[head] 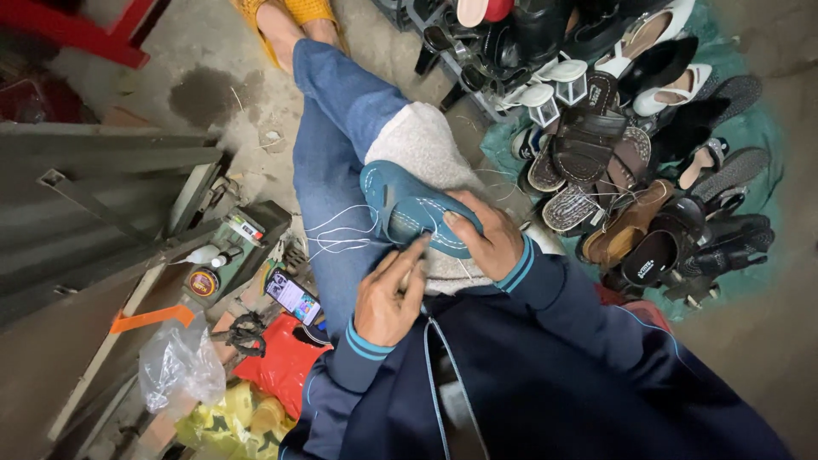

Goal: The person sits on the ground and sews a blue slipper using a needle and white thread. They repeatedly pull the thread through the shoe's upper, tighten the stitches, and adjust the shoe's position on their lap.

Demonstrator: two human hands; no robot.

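Teal shoe [409,213] gripped, right hand [487,238]; left hand [385,298] stitching.

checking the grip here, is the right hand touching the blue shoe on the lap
Touching. The head view shows the right hand lying over the blue shoe, fingers pressed on its stitched edge with no gap visible.

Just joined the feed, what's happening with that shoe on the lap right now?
A seated person is hand-stitching a teal rubber shoe that lies on a pale fuzzy cloth over their jeans-clad lap. The right hand steadies the shoe from above, while the left hand pinches at its edge, where white thread trails off in loose loops. White stitches already run along the sole. A heap of dark and brown sandals and shoes lies on the ground alongside.
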